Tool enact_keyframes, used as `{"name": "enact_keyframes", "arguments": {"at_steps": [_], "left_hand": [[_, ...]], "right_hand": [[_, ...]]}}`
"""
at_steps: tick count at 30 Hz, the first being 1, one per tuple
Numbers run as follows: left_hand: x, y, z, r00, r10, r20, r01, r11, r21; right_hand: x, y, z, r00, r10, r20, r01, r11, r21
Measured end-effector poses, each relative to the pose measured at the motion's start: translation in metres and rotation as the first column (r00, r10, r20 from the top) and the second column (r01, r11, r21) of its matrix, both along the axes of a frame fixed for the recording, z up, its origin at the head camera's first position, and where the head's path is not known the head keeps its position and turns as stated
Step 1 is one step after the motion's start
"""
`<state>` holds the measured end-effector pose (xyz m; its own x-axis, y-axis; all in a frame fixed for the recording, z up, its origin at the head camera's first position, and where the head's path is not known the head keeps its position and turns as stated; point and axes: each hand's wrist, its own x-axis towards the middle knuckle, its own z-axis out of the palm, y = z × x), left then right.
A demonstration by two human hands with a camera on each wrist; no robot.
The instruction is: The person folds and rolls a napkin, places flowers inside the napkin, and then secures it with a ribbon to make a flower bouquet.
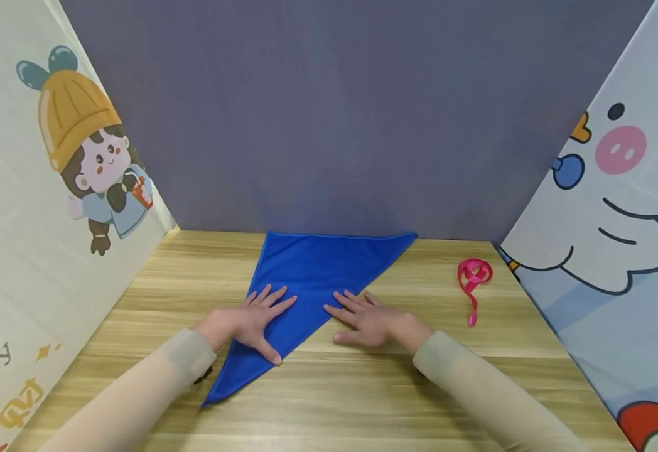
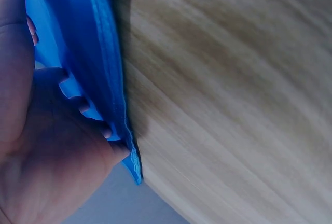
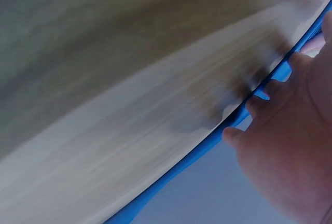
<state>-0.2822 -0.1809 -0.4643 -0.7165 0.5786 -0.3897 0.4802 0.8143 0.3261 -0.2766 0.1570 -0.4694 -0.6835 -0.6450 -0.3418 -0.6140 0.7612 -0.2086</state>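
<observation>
A blue cloth [image 1: 329, 263], folded into a triangle, lies on the wooden table with one edge along the back and a pointed corner toward the front left. My left hand [image 1: 255, 318] rests on its left part, fingers spread and thumb at the slanted edge. At that same slanted edge, farther right, my right hand [image 1: 370, 321] touches the cloth with its fingertips, its palm over the wood. In the left wrist view the fingers lie along the stitched hem of the cloth [image 2: 106, 42]. The right wrist view shows the cloth edge [image 3: 192, 154] beside the fingers.
A coiled pink-red ribbon [image 1: 474, 276] lies on the right side of the table [image 1: 419, 389]. A grey panel [image 1: 329, 119] stands behind the table, with printed cartoon sheets [image 1: 12, 157] on the left and right sides.
</observation>
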Motion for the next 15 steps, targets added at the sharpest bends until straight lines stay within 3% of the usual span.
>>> {"name": "enact_keyframes", "arguments": {"at_steps": [5, 15], "left_hand": [[0.000, -0.001, -0.001, 1.000, -0.002, 0.002, 0.002, 1.000, -0.001], [-0.001, -0.002, -0.003, 1.000, -0.005, 0.004, 0.004, 1.000, 0.010]], "right_hand": [[-0.007, 0.008, -0.002, 0.999, -0.043, 0.001, 0.043, 0.999, -0.009], [-0.030, 0.025, -0.005, 0.976, -0.218, -0.010, 0.218, 0.975, -0.040]]}}
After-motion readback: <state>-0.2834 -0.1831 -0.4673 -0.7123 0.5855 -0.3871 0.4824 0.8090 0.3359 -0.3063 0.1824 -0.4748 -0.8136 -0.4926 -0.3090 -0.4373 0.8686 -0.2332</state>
